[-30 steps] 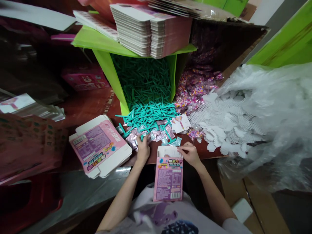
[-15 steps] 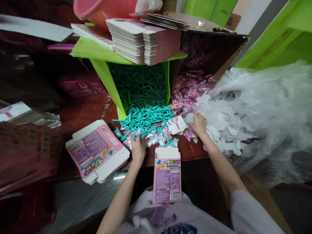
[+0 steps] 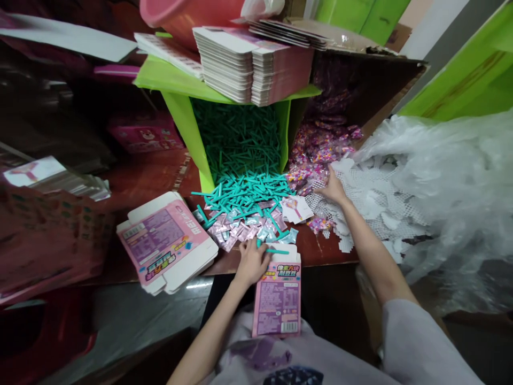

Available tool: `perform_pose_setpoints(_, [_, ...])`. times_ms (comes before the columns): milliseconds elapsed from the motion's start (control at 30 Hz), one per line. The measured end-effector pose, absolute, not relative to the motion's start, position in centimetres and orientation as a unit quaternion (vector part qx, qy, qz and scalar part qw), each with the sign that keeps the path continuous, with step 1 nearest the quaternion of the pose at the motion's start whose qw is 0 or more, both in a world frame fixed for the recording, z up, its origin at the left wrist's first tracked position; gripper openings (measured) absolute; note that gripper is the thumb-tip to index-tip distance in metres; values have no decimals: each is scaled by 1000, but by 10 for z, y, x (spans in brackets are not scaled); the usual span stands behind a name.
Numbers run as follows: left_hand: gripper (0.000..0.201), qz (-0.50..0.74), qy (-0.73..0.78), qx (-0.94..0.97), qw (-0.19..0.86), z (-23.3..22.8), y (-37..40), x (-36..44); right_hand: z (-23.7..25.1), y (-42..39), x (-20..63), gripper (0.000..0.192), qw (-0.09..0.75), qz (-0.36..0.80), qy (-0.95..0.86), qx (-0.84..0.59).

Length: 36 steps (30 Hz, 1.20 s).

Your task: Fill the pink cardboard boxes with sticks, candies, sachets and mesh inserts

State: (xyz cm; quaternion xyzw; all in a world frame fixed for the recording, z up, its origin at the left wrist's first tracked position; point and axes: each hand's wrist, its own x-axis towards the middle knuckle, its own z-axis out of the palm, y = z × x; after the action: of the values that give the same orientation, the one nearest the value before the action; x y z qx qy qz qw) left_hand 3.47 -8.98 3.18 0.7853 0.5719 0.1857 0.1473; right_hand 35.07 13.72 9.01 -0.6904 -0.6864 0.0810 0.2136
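Note:
My left hand [image 3: 252,261] is closed on a T-shaped teal plastic stick [image 3: 278,251], at the open top of a pink-and-purple printed box [image 3: 277,305]. The box stands against my lap, its white flap raised. My right hand [image 3: 334,187] is over the edge of the white mesh pieces [image 3: 360,198], thumb and forefinger apart, beside bags of colourful beads [image 3: 308,174]. A small stack of printed cards [image 3: 296,209] lies just left of it. Small pink and silvery sachets [image 3: 244,230] are spread between my hands, below the heap of teal sticks [image 3: 248,192].
A green bin [image 3: 182,133] holds more teal sticks, with stacked flat cartons [image 3: 226,67] on top. Flattened pink boxes [image 3: 168,243] lie at the left table edge. A large clear plastic bag [image 3: 460,208] bulges at the right. More cards [image 3: 36,174] are stacked far left.
My left hand has come from the sachets down and right to the box top with a teal stick. My right hand has shifted slightly up and right toward the bead bags.

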Motion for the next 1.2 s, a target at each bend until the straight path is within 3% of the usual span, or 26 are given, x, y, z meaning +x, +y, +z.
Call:
perform_pose_setpoints(133, [26, 168, 511, 827, 163, 40, -86, 26, 94, 156, 350, 66, 232, 159, -721, -634])
perform_pose_setpoints(233, [24, 180, 484, 841, 161, 40, -86, 23, 101, 157, 351, 37, 277, 122, -716, -630])
perform_pose_setpoints(300, [31, 191, 467, 848, 164, 37, -87, 23, 113, 148, 352, 31, 320, 72, -712, -621])
perform_pose_setpoints(533, [51, 251, 397, 840, 272, 29, -94, 31, 184, 75, 327, 23, 476, -55, -667, -571])
perform_pose_setpoints(667, [62, 425, 426, 720, 346, 43, -91, 41, 204, 34, 287, 20, 448, 144, -732, -493])
perform_pose_setpoints(733, [74, 530, 425, 623, 389, 53, -86, 43, 199, 19, 265, 18, 411, 271, -748, -445])
perform_pose_setpoints(833, [52, 579, 439, 545, 418, 62, -77, 40, 177, 6, 241, 23, 412, 376, -719, -415])
perform_pose_setpoints(900, [35, 586, 497, 491, 412, 62, -75, 34, 159, 2, 232, 36, 447, 401, -676, -428])
perform_pose_setpoints(1067, [40, 588, 549, 367, 468, 51, -80, 17, 119, -7, 232, 30, 466, 437, -605, -476])
perform_pose_setpoints(1200, [39, 597, 578, 341, 440, 49, -85, 2, 100, -19, 242, 38, 529, 416, -535, -510])
